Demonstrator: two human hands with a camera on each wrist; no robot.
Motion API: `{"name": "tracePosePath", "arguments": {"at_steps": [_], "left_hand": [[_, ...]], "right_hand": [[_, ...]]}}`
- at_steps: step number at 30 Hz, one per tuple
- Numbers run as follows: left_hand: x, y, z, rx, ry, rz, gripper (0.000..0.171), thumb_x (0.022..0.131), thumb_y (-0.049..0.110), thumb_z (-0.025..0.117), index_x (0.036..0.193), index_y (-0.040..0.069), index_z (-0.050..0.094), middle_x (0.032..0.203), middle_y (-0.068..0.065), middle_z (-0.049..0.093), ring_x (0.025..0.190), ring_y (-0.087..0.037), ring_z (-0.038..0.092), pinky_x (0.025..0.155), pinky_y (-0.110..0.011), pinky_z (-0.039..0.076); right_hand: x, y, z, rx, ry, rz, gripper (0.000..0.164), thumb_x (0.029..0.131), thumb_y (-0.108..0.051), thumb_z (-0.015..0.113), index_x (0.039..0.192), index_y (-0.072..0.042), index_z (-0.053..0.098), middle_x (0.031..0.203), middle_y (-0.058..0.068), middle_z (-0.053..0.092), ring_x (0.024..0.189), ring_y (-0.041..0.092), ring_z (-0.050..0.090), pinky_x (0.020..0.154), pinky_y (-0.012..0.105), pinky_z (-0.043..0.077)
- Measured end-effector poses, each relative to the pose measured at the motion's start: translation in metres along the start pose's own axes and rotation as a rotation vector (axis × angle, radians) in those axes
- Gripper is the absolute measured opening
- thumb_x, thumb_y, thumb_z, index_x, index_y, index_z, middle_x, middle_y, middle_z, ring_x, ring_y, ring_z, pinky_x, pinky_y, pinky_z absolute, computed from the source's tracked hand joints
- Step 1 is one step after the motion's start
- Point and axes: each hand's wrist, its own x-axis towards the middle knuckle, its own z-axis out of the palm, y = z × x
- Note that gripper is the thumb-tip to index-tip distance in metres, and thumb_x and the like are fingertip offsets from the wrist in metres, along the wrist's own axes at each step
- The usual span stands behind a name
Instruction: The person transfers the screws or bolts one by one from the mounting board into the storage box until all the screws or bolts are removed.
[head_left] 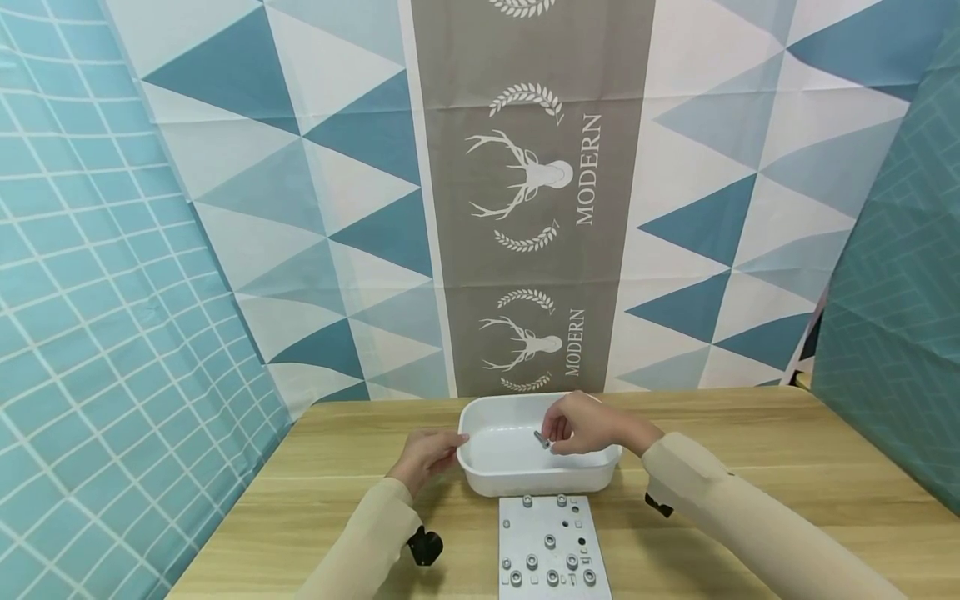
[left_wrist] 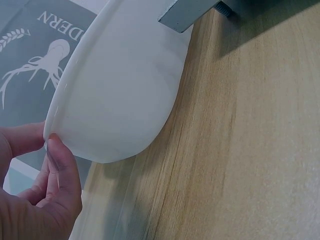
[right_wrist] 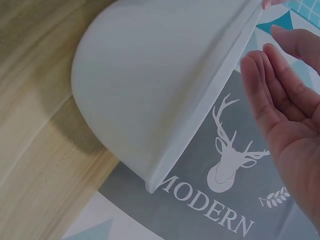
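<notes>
A white plastic basin (head_left: 536, 482) stands on the wooden table. My left hand (head_left: 429, 454) pinches its left rim, thumb inside and fingers outside; the left wrist view shows this hand (left_wrist: 47, 185) at the rim. Over the basin's right half is my right hand (head_left: 588, 423), fingers bent loosely. A small metal bolt (head_left: 542, 438) shows just left of its fingertips in the head view. From the right wrist, the right hand (right_wrist: 285, 95) has thumb and fingers apart, with nothing visible between them.
In front of the basin lies a metal plate (head_left: 525, 529) with several socket-head bolts and holes. A bolt's threaded end (left_wrist: 223, 9) sticks out beneath the plate in the left wrist view. Patterned cloth (head_left: 360, 208) hangs behind the wooden table (head_left: 705, 408).
</notes>
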Motion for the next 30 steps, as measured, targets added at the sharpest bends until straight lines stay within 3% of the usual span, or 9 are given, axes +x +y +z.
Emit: {"name": "tracePosePath", "arguments": {"at_steps": [12, 20, 30], "left_hand": [[-0.001, 0.001, 0.001, -0.022, 0.003, -0.017, 0.035, 0.082, 0.011, 0.076, 0.110, -0.009, 0.068, 0.082, -0.006, 0.070, 0.067, -0.008, 0.061, 0.070, -0.021, 0.057], [-0.001, 0.003, 0.000, -0.013, 0.010, -0.025, 0.037, 0.083, 0.012, 0.076, 0.111, -0.009, 0.067, 0.086, -0.007, 0.069, 0.071, -0.010, 0.061, 0.072, -0.022, 0.057], [-0.003, 0.005, 0.000, 0.013, 0.012, -0.027, 0.037, 0.083, 0.014, 0.076, 0.111, -0.007, 0.068, 0.093, -0.011, 0.070, 0.074, -0.012, 0.062, 0.073, -0.023, 0.058]], "right_hand": [[-0.019, -0.008, 0.003, -0.065, 0.056, -0.110, 0.007, 0.081, -0.004, 0.074, 0.085, -0.006, 0.070, 0.080, 0.003, 0.070, 0.070, 0.000, 0.060, 0.066, 0.022, 0.058], [-0.034, -0.017, 0.001, -0.005, 0.038, -0.097, 0.008, 0.082, -0.005, 0.074, 0.088, -0.006, 0.069, 0.084, 0.007, 0.071, 0.073, -0.004, 0.059, 0.069, 0.022, 0.057], [-0.052, -0.027, 0.004, -0.011, 0.048, -0.114, 0.007, 0.082, -0.005, 0.072, 0.088, -0.006, 0.069, 0.082, 0.001, 0.069, 0.073, -0.004, 0.059, 0.068, 0.019, 0.056]]}}
